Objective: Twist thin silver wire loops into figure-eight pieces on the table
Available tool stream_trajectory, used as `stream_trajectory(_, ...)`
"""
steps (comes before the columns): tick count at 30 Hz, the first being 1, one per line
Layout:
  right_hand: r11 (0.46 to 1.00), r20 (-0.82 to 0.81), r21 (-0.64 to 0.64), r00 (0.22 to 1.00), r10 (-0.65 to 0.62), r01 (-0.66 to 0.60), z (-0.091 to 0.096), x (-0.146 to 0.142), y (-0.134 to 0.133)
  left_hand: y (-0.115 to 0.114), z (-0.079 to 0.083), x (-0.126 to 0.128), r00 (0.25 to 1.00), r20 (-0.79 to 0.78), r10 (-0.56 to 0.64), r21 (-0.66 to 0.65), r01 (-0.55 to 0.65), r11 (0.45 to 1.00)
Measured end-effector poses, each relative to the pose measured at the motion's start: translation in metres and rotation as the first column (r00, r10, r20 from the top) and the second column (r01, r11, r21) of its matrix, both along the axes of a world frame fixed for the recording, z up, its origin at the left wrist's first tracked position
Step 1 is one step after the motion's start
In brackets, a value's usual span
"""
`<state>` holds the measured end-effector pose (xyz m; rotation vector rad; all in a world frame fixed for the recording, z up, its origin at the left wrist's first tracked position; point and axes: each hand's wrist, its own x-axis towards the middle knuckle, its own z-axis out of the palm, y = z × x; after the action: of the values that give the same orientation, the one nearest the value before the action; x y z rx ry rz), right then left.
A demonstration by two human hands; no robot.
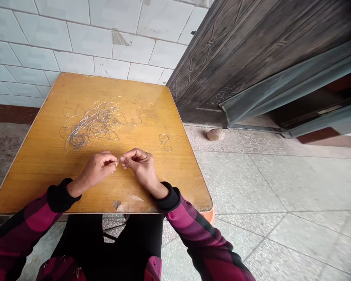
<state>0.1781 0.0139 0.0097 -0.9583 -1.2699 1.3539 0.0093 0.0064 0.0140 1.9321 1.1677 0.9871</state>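
Near the front of the wooden table point(146, 183), my left hand point(98, 168) and my right hand point(140, 166) meet with fingertips pinched close together. Between them is a thin metal wire point(127, 164), part of it showing as a small curve at my right fingers. Both hands are closed on it; most of the wire is hidden by the fingers. Beyond my left hand lies a loose tangle of thin silvery wires point(96, 123), some straight and some looped. To the right, a single wire twisted into a figure-eight point(165, 143) rests apart on the tabletop.
A white tiled wall point(87, 39) borders the table's far edge. At the right stands a dark carved wooden door point(222, 58) with a grey-green cloth curtain point(251, 105). A roundish stone-like object point(215, 134) sits on the speckled floor point(231, 179) near the door.
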Motion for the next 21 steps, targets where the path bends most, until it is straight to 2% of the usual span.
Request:
stream_trajectory(6, 1.000, 0.009, 0.014, 1.000, 0.009, -0.009, -0.0008, -0.0003, 0.0008, 0.0005, -0.0017, -0.0007, 1.000, 0.000, 0.011, 0.002, -0.011, 1.000)
stream_trajectory(21, 1.000, -0.021, -0.020, 1.000, 0.021, -0.022, -0.0011, -0.0015, 0.0024, -0.0028, 0.0027, -0.0010, 1.000, 0.031, -0.003, -0.105, 0.007, 0.994)
